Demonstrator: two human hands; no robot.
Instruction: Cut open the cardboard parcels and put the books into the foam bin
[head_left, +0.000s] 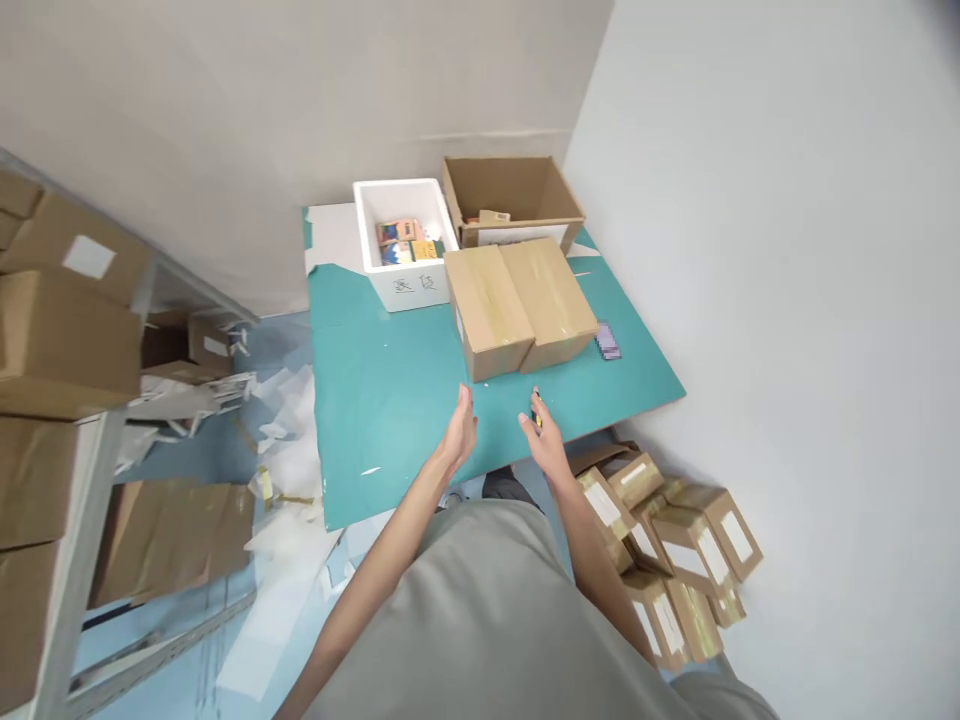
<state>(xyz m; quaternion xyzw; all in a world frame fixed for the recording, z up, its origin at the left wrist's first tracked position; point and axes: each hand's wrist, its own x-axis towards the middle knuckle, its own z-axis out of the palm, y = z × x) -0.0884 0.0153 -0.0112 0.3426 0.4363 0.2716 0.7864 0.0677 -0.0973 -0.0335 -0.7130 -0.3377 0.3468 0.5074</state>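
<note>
My left hand [458, 430] is over the table's near edge, fingers stretched out and together, with nothing visible in it. To its right, my right hand [546, 436] has a small black and yellow tool [537, 410], which looks like a utility knife, between thumb and fingers. Just beyond both hands, two taped cardboard boxes stand side by side: the left box [491, 300] and the right box [551, 295]. Neither hand touches them.
On the green-topped table [375, 400] stand a white foam box [409, 285] with small colourful packs and an open carton [517, 190]. A blurred phone-like thing [608, 341] lies right. Stacked boxes [690, 550] sit below right; shelving [97, 490] with cartons stands left. Paper scraps [289, 440] litter the floor.
</note>
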